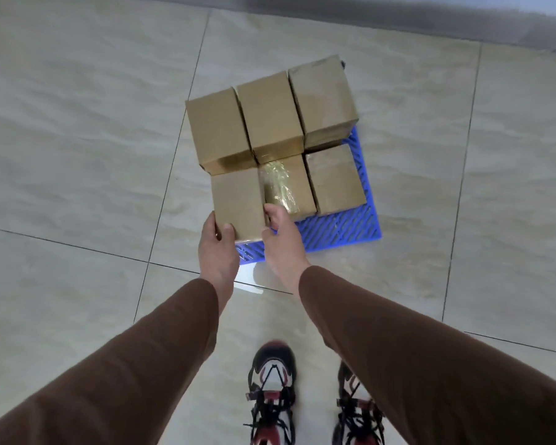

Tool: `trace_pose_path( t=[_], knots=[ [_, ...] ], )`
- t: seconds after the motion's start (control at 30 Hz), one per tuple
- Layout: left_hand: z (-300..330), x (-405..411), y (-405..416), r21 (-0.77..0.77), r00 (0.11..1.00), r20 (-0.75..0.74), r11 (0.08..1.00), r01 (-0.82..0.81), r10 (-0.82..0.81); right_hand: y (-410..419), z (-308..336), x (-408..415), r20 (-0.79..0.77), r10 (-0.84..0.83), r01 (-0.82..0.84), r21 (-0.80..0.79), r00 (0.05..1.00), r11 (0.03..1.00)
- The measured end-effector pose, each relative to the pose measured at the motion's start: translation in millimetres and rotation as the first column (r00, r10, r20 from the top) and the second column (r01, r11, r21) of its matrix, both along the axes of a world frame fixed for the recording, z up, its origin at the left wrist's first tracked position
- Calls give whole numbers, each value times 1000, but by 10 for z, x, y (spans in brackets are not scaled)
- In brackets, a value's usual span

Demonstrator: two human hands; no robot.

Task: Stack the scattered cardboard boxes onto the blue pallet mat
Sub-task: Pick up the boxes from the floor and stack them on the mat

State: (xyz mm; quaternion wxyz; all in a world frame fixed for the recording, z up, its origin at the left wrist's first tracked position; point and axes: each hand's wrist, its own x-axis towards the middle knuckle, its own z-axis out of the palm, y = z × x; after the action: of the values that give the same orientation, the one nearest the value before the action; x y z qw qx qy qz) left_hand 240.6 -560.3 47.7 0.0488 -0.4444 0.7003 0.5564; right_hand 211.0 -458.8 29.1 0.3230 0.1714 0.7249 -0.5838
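Box (238,203) lands at mat's (341,229) near-left corner | left hand (217,248) and right hand (281,236) clasp its sides, squaring it against taped neighbour (286,184) | front row filling

You have six plain brown cardboard boxes packed edge to edge on the blue slatted pallet mat (341,231). Three taller ones (272,115) line the 12 o'clock side. At 6 o'clock sit three lower ones: the left box (238,202), a tape-topped middle box (286,184) and the right box (334,178).
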Motion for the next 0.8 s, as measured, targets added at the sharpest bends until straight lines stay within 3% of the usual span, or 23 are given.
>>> trace_pose_path(
  t=[0.53,0.73,0.8],
  knots=[
    [-337,-194,-240,58,999,44,998,26,-28,-206,-223,-191,-14,25,-24,91,1000,996],
    [-314,-143,-159,9,996,68,999,48,-49,-20,-95,-224,10,-13,13,31,1000,999],
    [-248,-70,-74,-122,993,101,990,75,-63,141,-40,-187,-1,-27,27,37,1000,999]
  ],
)
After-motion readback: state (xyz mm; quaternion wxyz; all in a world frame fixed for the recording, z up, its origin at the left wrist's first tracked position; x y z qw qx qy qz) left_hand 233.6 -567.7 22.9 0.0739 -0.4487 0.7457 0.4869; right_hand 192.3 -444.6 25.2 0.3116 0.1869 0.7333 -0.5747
